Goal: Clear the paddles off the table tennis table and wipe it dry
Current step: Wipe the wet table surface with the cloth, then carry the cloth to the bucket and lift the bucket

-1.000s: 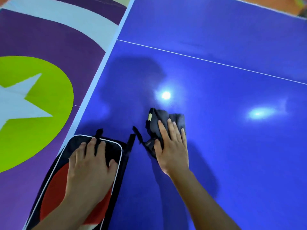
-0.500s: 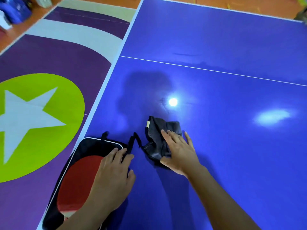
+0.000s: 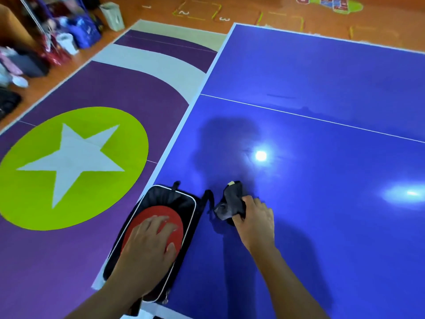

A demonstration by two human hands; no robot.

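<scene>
Two hands are busy at the near edge. Closest, the left hand (image 3: 149, 240) lies flat on the round red rubber paddle (image 3: 142, 218), with its fingers straight and a little apart. The paddle sits inside the open black fabric case with a white rim (image 3: 171, 200). The case lies at the near left edge of the big blue table tennis table (image 3: 333, 226). I think the hand presses down so the paddle cannot slip out and the case cannot slide off the side. The case is not yet closed, and it is not yet off the table.

Just beside the case's black strap (image 3: 208, 196), the right hand (image 3: 255, 222) has its fingers curled tight round the crumpled dark grey cloth (image 3: 231, 201). The cloth touches the table top. A bunched cloth is easy to push around, so I think it is held this way for wiping.

Farther out, the table top is shiny, with two bright spots of light on it. I cannot tell if it is wet. A thin white line (image 3: 299, 116) runs across it.

Off to the left, down on the floor, lies the purple mat with a green circle and a white star (image 3: 69, 162). Farthest away, some bags (image 3: 85, 31) and a small white bin (image 3: 113, 16) stand on the orange floor.
</scene>
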